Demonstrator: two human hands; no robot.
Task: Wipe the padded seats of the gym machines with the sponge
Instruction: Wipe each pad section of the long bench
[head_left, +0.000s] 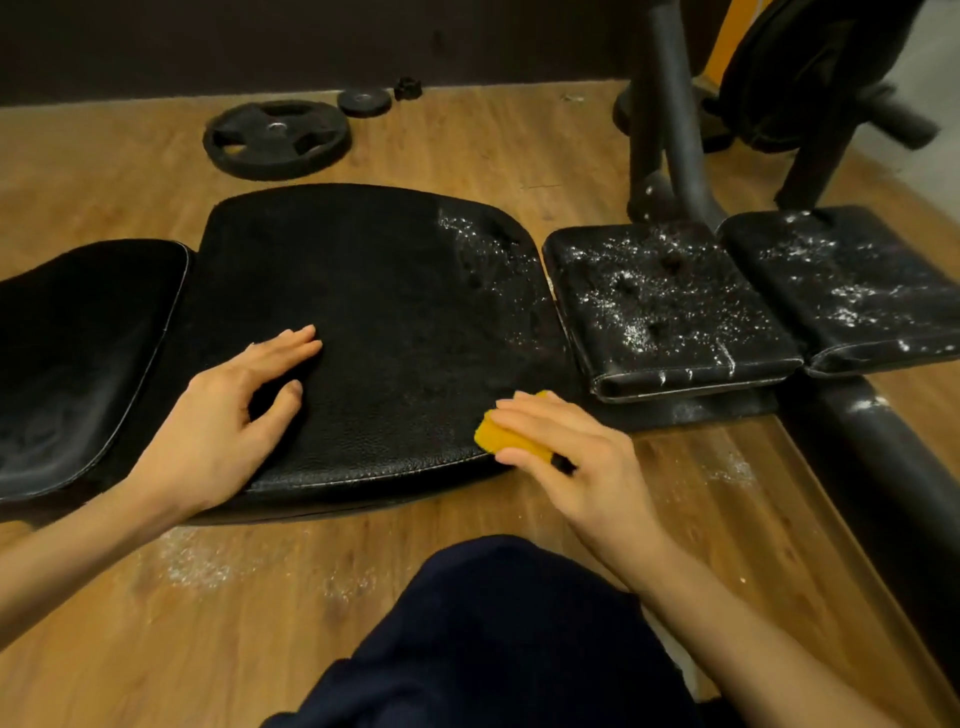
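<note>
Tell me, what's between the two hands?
In the head view, only bare black seat pad lies between the left hand and the right hand, which holds the yellow sponge.

You're over a wood-plank floor (467, 156) dusted with white powder (197, 564); dark wall (260, 41) behind, weight plate (275, 139) and smaller plate (364, 102) near it.

Dim warm indoor light; soft sheen on the black pads (363, 312); slight blur; wide-angle bending at edges
</note>
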